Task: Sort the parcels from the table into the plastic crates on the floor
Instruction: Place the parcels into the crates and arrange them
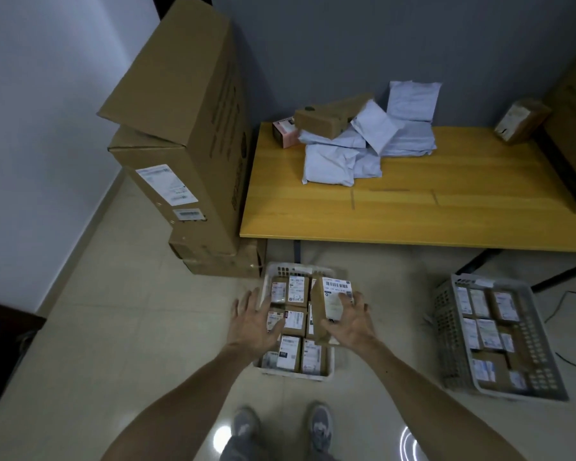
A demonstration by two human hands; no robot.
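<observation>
One head-worn wide-angle view — looking forward and down, white crate [295, 374] near, table [413, 221] beyond.

Left wall: a white wall [30, 111] filled the upper left.
Back wall: a grey wall [346, 38] ran across the top of the frame.
Floor: the floor [113, 327] was glossy cream tile, with bright glare [222, 437] at bottom centre.
Furniture: a yellow wooden table [413, 211] on dark legs stood centre right.
Clutter: large brown cartons [187, 128] were stacked left of centre, just beside the table.
</observation>
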